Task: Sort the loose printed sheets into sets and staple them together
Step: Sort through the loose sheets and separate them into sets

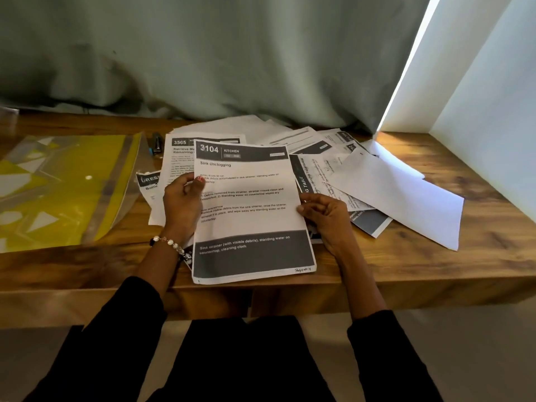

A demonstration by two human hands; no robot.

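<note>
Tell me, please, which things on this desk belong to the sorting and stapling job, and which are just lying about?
Part of the job:
- sheet 3104, held at its side edges by the left hand and right hand
- sheet 3565 beneath it
- loose sheets spread to the right
- stapler, untouched near the curtain

Just lying about:
- yellow plastic folder
- curtain

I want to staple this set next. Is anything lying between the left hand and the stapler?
Partly. The left hand holds the 3104 sheet; the stapler lies beyond it, with the 3565 sheet beside the path. Nothing covers the stapler.
</note>
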